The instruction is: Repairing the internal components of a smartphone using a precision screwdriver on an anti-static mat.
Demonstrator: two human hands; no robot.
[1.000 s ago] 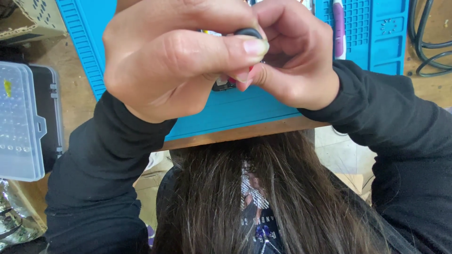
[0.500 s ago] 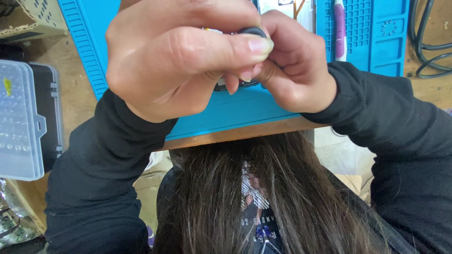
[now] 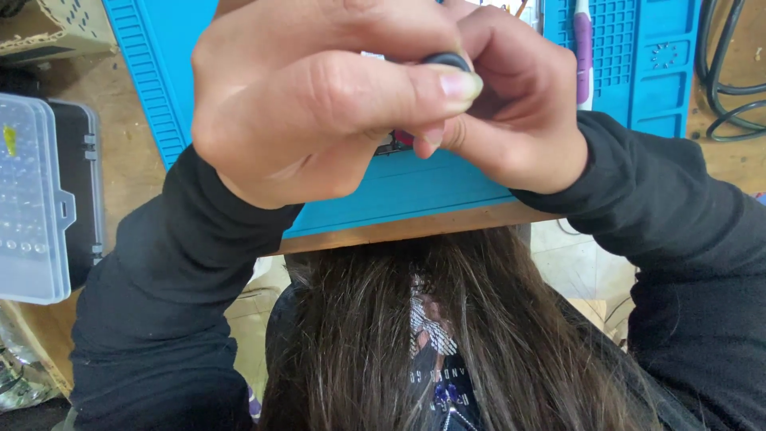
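Left hand (image 3: pixel 319 96) nearer, pinch unchanged

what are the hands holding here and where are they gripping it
Both hands pinch one small dark object between them. The left hand has its thumb pressed over the rounded dark top; the right hand curls around the far side. Fingers hide most of it, so what it is cannot be told.

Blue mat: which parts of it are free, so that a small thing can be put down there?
The blue mat is bare in a strip along its near edge, below both hands, and in a ribbed band left of the left hand. It is crowded in the middle, where the left and right hand pinch a small dark part.
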